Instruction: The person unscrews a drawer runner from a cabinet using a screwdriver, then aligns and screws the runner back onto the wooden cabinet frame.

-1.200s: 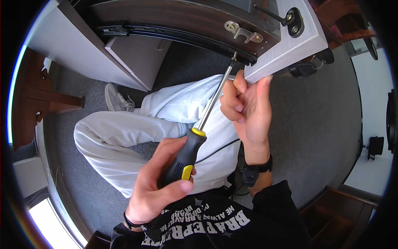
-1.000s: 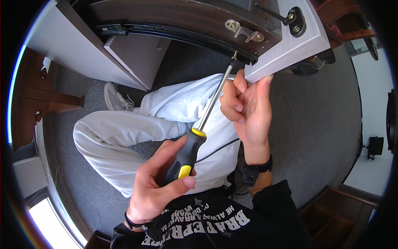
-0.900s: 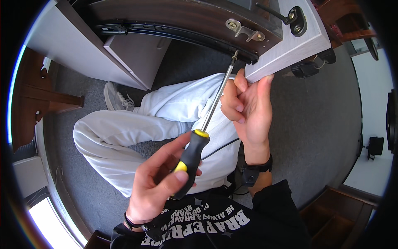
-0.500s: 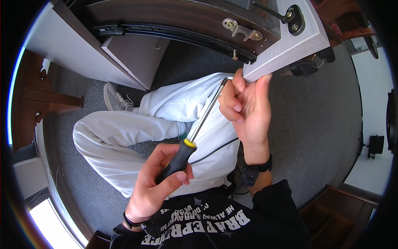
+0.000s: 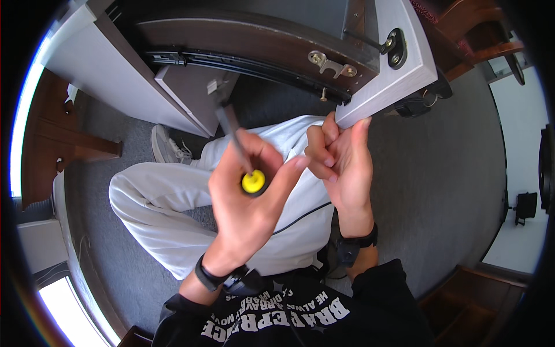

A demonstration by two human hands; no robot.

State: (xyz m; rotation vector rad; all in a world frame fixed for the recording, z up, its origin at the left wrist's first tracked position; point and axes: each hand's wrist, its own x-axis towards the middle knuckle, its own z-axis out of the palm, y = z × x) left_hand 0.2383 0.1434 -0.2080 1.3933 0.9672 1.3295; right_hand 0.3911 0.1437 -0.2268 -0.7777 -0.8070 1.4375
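Drawer: a dark brown wooden drawer with a thick, pale grey front board; it looks stiff and heavy.
Rail: a long, thin, black metal rail runs along the drawer's bottom edge.
Left hand: the left hand has its fingers wrapped round the tool's handle; the thumb sticks out toward the right hand, and the wrist bends up.
Right hand: the right hand is palm up. Its thumb and first finger touch the board's bottom corner; the others curl in. I can't tell if it squeezes.
Screwdriver: a black-handled screwdriver with a yellow collar and silver shaft, in the left hand, well apart from the rail. It should be light, hard and not slippery; the fat handle seems best to hold. Its far end is blurry.
Bracket: a small, silver metal bracket near the drawer side's front end.
Screw: a tiny, brass-coloured screw sticks out by the rail's front end.
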